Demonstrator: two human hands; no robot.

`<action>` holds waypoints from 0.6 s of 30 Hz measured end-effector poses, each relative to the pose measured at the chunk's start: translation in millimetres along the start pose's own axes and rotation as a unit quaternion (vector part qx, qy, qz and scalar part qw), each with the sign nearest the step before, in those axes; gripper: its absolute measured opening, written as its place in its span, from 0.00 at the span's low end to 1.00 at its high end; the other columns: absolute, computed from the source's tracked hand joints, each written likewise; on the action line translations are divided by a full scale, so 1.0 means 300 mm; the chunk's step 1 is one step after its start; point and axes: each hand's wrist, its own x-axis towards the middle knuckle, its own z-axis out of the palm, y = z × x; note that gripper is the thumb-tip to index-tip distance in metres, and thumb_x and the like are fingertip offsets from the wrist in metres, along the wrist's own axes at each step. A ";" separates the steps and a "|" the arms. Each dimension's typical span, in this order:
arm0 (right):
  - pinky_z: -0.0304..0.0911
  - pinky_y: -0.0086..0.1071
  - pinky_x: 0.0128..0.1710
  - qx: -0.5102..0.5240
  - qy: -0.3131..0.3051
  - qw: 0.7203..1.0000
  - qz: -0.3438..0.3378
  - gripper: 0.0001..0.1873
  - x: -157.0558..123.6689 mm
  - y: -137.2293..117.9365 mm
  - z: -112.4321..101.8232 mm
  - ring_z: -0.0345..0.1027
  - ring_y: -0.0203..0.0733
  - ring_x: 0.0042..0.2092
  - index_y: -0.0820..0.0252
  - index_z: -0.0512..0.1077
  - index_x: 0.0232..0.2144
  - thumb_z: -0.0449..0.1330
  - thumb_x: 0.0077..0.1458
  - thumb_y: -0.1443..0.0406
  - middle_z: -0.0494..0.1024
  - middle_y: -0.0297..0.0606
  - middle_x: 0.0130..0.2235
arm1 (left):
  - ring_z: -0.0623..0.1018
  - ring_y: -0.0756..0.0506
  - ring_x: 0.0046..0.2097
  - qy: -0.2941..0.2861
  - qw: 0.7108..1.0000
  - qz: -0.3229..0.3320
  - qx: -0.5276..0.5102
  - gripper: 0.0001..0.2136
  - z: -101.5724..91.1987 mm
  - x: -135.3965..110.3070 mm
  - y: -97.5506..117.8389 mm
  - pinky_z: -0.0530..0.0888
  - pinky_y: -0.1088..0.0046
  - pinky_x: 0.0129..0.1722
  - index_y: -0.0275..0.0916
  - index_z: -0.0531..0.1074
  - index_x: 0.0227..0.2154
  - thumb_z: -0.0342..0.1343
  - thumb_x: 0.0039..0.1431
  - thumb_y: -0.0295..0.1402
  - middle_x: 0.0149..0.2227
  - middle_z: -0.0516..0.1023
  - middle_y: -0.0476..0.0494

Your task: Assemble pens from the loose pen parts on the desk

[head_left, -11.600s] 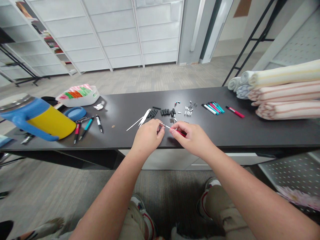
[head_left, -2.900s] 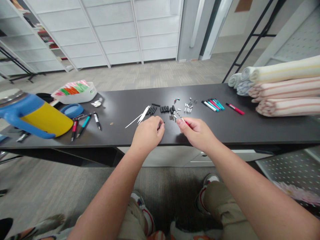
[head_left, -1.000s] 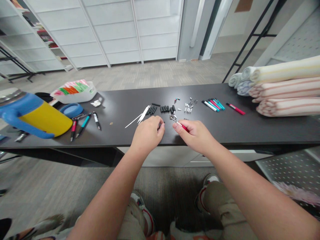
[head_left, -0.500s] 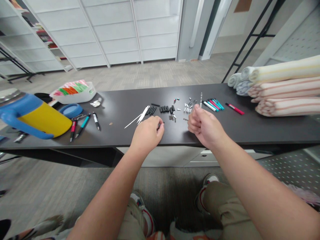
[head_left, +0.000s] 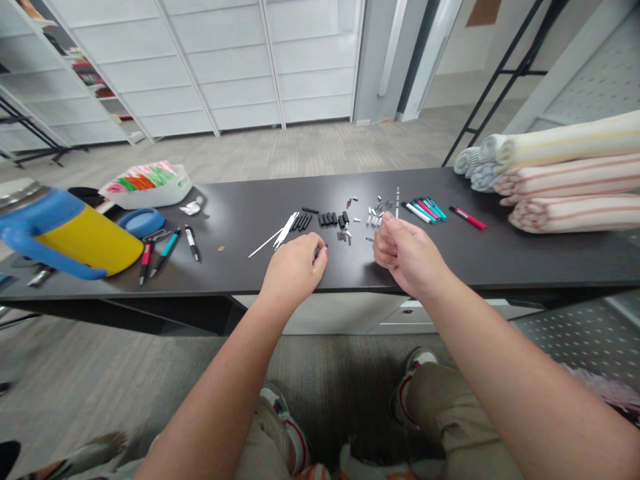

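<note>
The right hand point(head_left: 410, 257) is drawing back to the right, away from the small parts it was over a moment ago. Its fingers point(head_left: 387, 235) are clenching into a fist around a slim metal rod point(head_left: 397, 203), which is sticking upright from the top of the fist, apparently so that its tip stays clear of the worktop point(head_left: 500, 267). The left hand point(head_left: 295, 272) is resting near the worktop's front edge, its fingers point(head_left: 313, 257) curling over a small dark piece point(head_left: 324, 247), most of which they are hiding.

Just beyond the hands, parts are lying across the middle of the worktop in separate groups, seemingly sorted by kind so that each stays easy to pick out: white sticks point(head_left: 285, 232), black tubes point(head_left: 329, 219) and silver fittings point(head_left: 374, 217). Further right, teal and white pens point(head_left: 423, 211) and a red marker point(head_left: 467, 218) are lying close together, near the rolled towels point(head_left: 575, 203) piled at the right end. Toward the left end, loose pens point(head_left: 167, 250) are lying beside a blue-and-yellow tumbler point(head_left: 90, 247), and a plastic tray point(head_left: 145, 190) is sitting near the far edge. Beyond the worktop, white panelled shelving point(head_left: 200, 67) is standing along the wall.
</note>
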 end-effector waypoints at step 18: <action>0.39 0.31 0.19 0.018 0.027 0.999 -0.004 0.30 0.007 0.008 0.009 0.41 0.31 0.21 0.54 0.58 0.25 0.71 0.58 0.47 0.53 0.24 0.22 | 0.78 0.42 0.41 0.014 0.998 -0.020 -0.051 0.07 0.020 0.014 -0.030 0.72 0.65 0.42 0.40 0.76 0.43 0.60 0.66 0.36 0.37 0.78 0.45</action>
